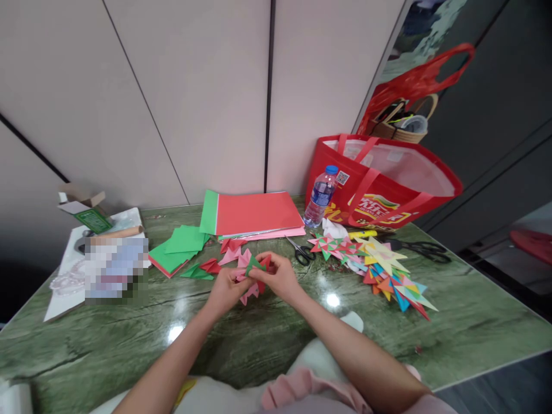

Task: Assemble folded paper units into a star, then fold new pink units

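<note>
Both my hands meet over the middle of the green marble table (474, 322). My left hand (225, 290) and my right hand (280, 277) are closed on a folded paper star (252, 270) made of pink, red and green points, held just above the tabletop. Loose folded pieces in red, pink and green (215, 264) lie just beyond my left hand. A pile of finished multicoloured paper stars (379, 267) lies to the right of my right hand.
A stack of red and green paper sheets (254, 214) and green squares (179, 247) lie at the back. Black scissors (302, 252) and a second pair (425, 249), a water bottle (319, 196), a red tote bag (388, 184) and a small box (86, 210) stand around.
</note>
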The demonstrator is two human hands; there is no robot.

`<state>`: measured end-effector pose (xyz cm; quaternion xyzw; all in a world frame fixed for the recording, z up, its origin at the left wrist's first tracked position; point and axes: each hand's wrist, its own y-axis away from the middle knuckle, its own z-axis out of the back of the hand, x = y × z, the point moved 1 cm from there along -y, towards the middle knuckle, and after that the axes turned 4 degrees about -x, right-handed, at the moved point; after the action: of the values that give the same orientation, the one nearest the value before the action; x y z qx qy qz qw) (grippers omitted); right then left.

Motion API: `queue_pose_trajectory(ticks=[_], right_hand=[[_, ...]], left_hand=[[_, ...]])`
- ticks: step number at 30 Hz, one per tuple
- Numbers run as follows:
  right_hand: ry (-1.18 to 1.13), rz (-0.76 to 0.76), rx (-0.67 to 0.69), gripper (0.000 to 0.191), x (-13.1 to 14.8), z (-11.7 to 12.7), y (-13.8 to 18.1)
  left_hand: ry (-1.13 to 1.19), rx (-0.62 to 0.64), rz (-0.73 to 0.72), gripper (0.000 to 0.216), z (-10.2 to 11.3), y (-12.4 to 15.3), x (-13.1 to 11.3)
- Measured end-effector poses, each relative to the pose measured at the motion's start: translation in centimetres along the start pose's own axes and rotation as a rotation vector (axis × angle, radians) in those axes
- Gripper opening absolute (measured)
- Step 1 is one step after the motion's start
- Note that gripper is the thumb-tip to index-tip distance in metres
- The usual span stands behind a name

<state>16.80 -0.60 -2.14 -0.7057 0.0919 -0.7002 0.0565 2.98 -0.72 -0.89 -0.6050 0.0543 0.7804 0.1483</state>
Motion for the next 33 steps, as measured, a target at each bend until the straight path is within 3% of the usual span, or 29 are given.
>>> queue_pose_trajectory(ticks=[8, 15, 22, 27, 33], right_hand=[[-0.168, -0.083, 0.061, 0.018, -0.4, 0.0, -0.2], [-0.223, -0.043, 0.156, 0.024, -0.8, 0.4, -0.7], [-0.243, -0.061, 0.002, 0.052, -1.7, 0.1, -0.8], [-0.373, -0.190, 0.066, 0.053, -1.8, -0.3, -0.4], [-0.435, -0.219, -0.039, 0.052, -1.5, 0.2, -0.7]], left_hand=[[0.089, -0.055, 0.058, 0.034, 0.2, 0.0, 0.6], [0.292, -0.119, 0.154, 0.023, 0.0, -0.2, 0.9], [0.561, -0.247, 0.221, 0.021, 0.4, -0.5, -0.5], [0.566, -0.259, 0.210, 0.025, 0.7, -0.5, -1.2], [0.578, -0.257, 0.236, 0.031, 1.3, -0.5, -1.1]])
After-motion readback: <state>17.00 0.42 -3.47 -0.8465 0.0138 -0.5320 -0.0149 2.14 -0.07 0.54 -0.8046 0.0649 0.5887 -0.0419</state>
